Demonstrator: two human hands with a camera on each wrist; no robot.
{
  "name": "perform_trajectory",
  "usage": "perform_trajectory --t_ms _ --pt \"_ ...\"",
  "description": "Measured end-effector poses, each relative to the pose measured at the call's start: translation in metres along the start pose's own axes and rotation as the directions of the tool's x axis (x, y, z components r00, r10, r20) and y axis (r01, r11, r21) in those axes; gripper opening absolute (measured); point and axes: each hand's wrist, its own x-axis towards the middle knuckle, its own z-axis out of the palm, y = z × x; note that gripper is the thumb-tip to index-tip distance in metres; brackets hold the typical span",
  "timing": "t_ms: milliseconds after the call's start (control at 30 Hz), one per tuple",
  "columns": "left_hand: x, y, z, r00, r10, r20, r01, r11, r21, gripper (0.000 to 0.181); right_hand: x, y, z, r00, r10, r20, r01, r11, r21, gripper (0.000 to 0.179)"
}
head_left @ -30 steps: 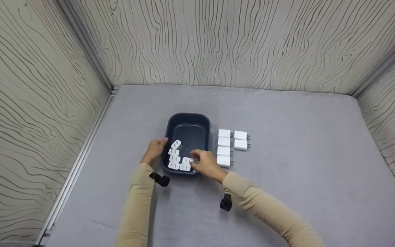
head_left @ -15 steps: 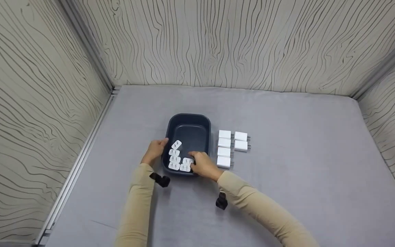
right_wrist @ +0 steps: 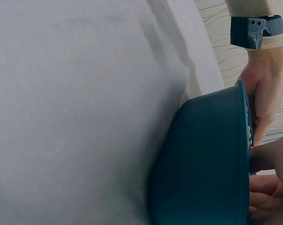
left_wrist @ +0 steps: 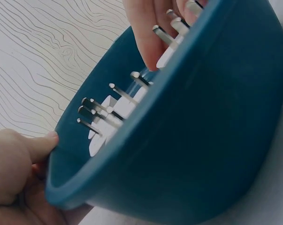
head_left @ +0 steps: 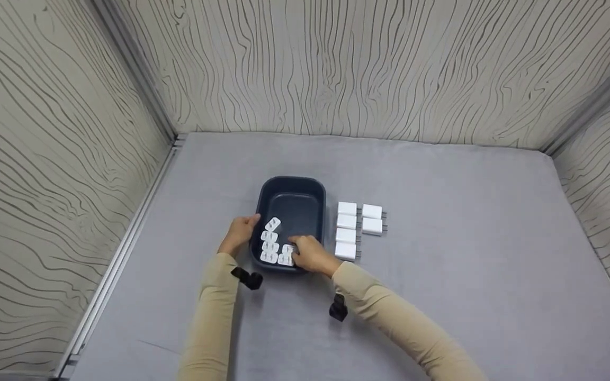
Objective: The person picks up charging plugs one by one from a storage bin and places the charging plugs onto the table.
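A dark blue rectangular bin [head_left: 290, 185] stands on the table. White plug-in chargers [head_left: 269, 246] sit inside, prongs up, along its left side and near end; the one farthest back lies askew. My left hand [head_left: 239, 233] grips the bin's left rim, thumb over the edge in the left wrist view. Inside the bin at the near right, my right hand [head_left: 313, 255] pinches a charger [head_left: 287, 248] with bent fingers, partly covering it. In the left wrist view, prongs [left_wrist: 164, 35] stand beside the right hand's fingers [left_wrist: 146, 33]. The bin wall hides most of the right wrist view's grasp.
To the right of the bin, more white chargers [head_left: 346, 235] lie on their sides in a column, prongs pointing right. Two others [head_left: 372, 226] form a shorter column beyond them. Grey cloth [head_left: 442, 238] covers the table, with patterned panels [head_left: 305, 69] around it.
My right hand has moved slightly left and its fingers have drawn closer together over the near-right chargers. The left hand keeps its hold on the bin rim.
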Motion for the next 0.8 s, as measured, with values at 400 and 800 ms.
perform_trajectory --t_ms 400,800 --pt "-0.003 0.0006 -0.0003 1.0 0.016 -0.017 -0.015 0.999 0.038 0.047 0.0006 0.0022 0.001 0.999 -0.03 0.033 0.03 1.0 -0.009 0.033" --pt "-0.003 0.0038 -0.0012 1.0 -0.024 0.0 0.024 0.999 0.043 0.044 0.0015 0.0027 0.0004 0.999 -0.04 -0.012 0.04 0.999 -0.017 0.027"
